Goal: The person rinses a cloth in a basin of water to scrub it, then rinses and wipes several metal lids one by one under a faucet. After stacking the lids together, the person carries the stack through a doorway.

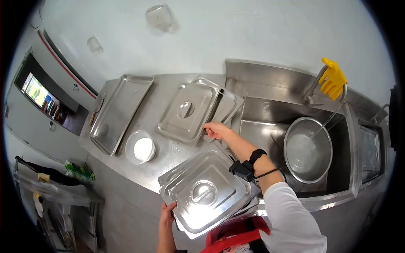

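Near my body, a stack of rectangular stainless steel pans is topped by a pan lid (225, 208) with a round recessed handle. My left hand (167, 213) grips the near left edge of this stack, thumb on top and the other fingers hidden underneath. On the counter ahead lies another steel pan lid (177, 111), with more steel pieces (225, 105) partly beneath and beside it. My right hand (215, 130) is closed at the right corner of that lid, its fingertips pinching the rim.
Left on the steel counter (160, 168) are a large shallow tray (120, 116) and a round bowl (135, 147) with white contents. The sink (270, 114) at right holds a big metal basin (308, 158) with a hose in it. A yellow glove (333, 80) hangs on the faucet.
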Demonstrator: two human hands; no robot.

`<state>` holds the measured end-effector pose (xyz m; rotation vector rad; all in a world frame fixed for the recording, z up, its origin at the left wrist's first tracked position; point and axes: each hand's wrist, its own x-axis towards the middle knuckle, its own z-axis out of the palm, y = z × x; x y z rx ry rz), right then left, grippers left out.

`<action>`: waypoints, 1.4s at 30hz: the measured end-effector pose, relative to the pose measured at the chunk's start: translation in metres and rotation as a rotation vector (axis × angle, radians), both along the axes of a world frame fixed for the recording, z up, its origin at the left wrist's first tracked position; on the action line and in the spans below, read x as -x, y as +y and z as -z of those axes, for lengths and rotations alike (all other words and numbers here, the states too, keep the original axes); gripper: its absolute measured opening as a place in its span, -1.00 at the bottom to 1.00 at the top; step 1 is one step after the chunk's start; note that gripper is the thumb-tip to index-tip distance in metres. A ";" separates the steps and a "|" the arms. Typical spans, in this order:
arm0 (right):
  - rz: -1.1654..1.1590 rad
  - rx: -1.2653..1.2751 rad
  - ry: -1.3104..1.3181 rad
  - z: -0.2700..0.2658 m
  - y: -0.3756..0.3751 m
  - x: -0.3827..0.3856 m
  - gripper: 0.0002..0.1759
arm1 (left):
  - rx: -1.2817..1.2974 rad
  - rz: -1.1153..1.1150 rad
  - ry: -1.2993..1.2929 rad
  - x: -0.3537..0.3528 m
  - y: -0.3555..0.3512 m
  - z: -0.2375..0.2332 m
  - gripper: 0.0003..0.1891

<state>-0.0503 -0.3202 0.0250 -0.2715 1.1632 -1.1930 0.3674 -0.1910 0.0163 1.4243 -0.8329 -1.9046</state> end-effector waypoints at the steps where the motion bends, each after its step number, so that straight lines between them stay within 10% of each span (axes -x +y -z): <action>1: 0.023 0.018 0.005 -0.002 0.000 -0.003 -0.81 | -0.011 -0.015 -0.022 -0.002 0.002 0.003 -0.59; 10: 0.399 0.230 0.316 -0.059 0.070 0.063 -0.74 | 0.010 -0.023 -0.003 0.000 0.005 0.002 -0.59; 25: 1.201 -0.027 0.171 0.035 0.521 0.152 -0.55 | 0.034 0.033 0.012 -0.014 0.005 0.027 -0.55; 42: 1.735 0.129 -0.006 0.144 0.495 0.222 -0.38 | -0.017 0.071 0.034 -0.004 0.016 0.018 -0.55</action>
